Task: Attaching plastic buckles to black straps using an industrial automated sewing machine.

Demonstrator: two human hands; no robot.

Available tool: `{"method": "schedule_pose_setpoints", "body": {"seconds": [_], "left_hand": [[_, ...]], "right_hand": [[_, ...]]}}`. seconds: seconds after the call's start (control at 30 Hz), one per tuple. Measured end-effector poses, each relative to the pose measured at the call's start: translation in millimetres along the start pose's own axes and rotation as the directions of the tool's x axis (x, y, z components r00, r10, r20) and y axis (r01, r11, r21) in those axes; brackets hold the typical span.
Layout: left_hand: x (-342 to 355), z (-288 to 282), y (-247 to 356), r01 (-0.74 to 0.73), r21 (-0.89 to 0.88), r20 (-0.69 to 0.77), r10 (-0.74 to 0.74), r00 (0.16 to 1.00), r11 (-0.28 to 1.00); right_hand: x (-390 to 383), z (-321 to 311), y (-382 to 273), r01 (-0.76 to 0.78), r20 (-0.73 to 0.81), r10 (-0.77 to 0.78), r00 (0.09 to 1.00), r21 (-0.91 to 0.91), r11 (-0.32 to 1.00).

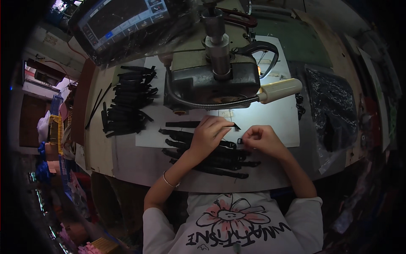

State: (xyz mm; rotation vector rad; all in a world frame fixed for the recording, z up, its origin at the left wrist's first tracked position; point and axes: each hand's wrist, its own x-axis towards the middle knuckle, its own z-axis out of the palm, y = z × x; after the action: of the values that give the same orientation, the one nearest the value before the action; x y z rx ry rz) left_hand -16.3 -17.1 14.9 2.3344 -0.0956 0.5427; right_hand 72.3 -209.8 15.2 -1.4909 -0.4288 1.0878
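My left hand (208,137) pinches a black strap (182,124) whose angled end shows just past my fingertips, above the white board (281,127). My right hand (262,142) has its fingers curled together at a small black buckle (239,141), a little right of the left hand. Several more black straps (224,172) lie under and around my hands on the grey tabletop (275,178).
A sewing machine head (198,82) with a flexible lamp (279,89) stands over the board, a screen (127,21) above it. A pile of black straps (127,97) lies at left, a clear plastic bag (330,110) with black contents at right. Crates (59,127) stand far left.
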Motion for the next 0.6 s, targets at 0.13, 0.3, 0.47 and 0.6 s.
{"method": "schedule_pose_setpoints", "body": {"seconds": [0.13,0.3,0.47,0.6], "left_hand": [[16,18,-11,-0.004,-0.022,0.167,0.007,0.986,1.0],[16,22,-14,0.205,-0.172,0.143,-0.181,0.973,0.964],[13,24,-13,0.252,-0.3,0.116,-0.227,0.967,0.92],[13,23,-13,0.183,-0.285,0.062,-0.173,0.983,0.941]], "right_hand": [[1,-2,-2,0.111,-0.217,-0.141,0.966,-0.143,0.983],[8,8,4,0.24,-0.386,-0.41,0.826,-0.417,0.877],[16,18,2,0.336,-0.376,-0.632,0.678,-0.606,0.721],[18,19,2,0.341,-0.354,-0.622,0.698,-0.599,0.724]]}}
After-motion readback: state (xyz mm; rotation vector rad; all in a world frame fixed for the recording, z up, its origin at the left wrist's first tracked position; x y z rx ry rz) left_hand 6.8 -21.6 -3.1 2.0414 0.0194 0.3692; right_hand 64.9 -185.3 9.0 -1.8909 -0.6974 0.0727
